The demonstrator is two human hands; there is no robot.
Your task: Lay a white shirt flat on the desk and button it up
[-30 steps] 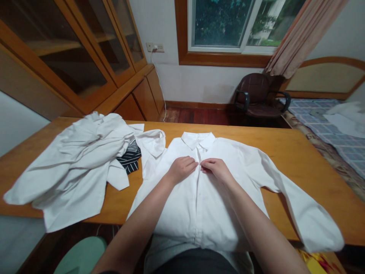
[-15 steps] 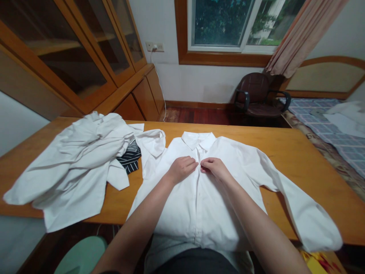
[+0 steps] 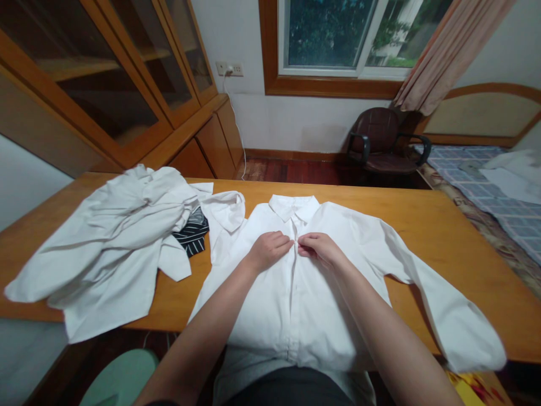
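Note:
A white long-sleeved shirt (image 3: 262, 304) lies front up on the wooden table (image 3: 426, 225), its collar toward the far edge. One sleeve stretches out to the right; the other is bunched at the upper left. My left hand (image 3: 271, 249) pinches the front placket a little below the collar. Facing it across the opening, my right hand (image 3: 319, 248) has thumb and fingers closed on the placket's other edge. Any button between the fingertips is too small to make out. The shirt's hem hangs over the near table edge by my body.
On the left lies a heap of white shirts (image 3: 122, 237), with a black-and-white striped cloth (image 3: 192, 234) partly under it. A green stool (image 3: 122, 375) stands below the table. Behind are a glass-door cabinet (image 3: 169, 127), a brown armchair (image 3: 378, 138) and a bed (image 3: 477, 175).
Almost nothing differs. My right hand's fingers have shifted very slightly at the placket, while my left hand and the shirt stay in place.

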